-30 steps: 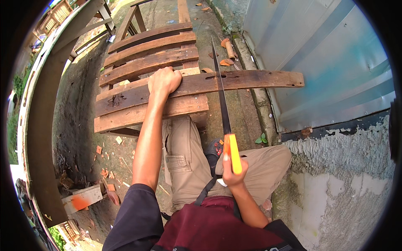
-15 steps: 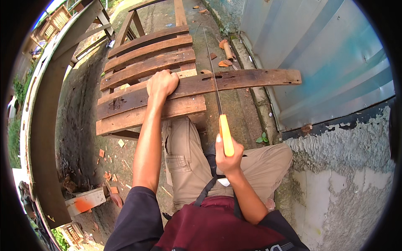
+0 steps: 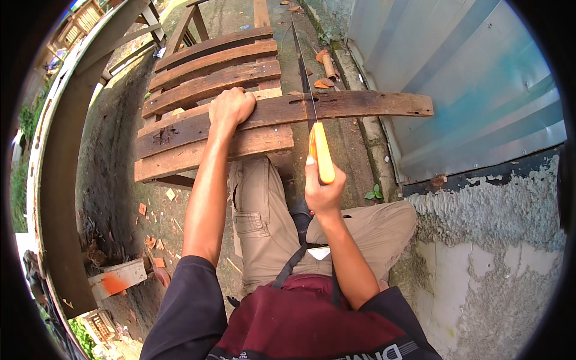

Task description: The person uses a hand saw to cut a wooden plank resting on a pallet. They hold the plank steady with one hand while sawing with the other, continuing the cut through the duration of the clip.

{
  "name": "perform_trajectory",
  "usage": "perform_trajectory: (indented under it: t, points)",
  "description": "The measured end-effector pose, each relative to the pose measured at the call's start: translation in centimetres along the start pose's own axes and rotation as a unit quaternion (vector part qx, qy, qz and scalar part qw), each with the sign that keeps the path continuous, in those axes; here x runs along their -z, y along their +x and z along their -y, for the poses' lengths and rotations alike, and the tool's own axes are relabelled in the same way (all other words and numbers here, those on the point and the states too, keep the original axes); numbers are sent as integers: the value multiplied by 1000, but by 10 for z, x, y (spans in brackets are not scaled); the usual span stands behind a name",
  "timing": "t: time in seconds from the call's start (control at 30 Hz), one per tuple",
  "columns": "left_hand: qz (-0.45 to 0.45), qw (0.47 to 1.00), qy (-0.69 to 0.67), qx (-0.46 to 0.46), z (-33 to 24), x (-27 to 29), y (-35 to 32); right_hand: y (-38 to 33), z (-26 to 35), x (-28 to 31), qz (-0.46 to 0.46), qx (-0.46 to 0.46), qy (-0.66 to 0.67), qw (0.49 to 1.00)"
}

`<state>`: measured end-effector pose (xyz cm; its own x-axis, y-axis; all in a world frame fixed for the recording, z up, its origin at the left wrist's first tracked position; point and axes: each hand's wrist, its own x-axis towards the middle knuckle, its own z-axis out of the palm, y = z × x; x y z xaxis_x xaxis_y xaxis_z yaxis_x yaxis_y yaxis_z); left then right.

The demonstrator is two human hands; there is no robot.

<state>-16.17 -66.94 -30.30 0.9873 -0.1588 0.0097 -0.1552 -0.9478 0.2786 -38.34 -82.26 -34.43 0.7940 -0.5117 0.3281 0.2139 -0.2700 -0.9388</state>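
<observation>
My left hand (image 3: 231, 108) presses down on a long weathered wooden plank (image 3: 360, 103) that lies across a slatted wooden pallet (image 3: 210, 78). My right hand (image 3: 324, 189) grips the orange handle of a hand saw (image 3: 319, 150). Its thin blade runs away from me, edge-on, through the plank a little to the right of my left hand. The plank's right end sticks out past the pallet, unsupported. My knee in beige trousers rests just under the pallet's near edge.
A corrugated metal sheet (image 3: 456, 90) leans against a rough plastered wall (image 3: 504, 252) on the right. A thick wooden beam (image 3: 60, 180) curves along the left. Brick chips (image 3: 150, 240) and a white block with an orange mark (image 3: 117, 279) lie on the dirt.
The saw has been pushed forward through the plank: my right hand and the orange handle moved away from me, toward the plank. My left hand keeps pressing on the plank.
</observation>
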Motion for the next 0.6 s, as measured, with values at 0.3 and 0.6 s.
perform_trajectory:
  t: [0.3,0.6]
  points:
    - [-25,1000,-5,5,1,-5,-1,-142,-5,75,53,56,-94,993]
    - [-27,1000,-4,-1,5,-7,4,-48,-26,17,32,2,-9,999]
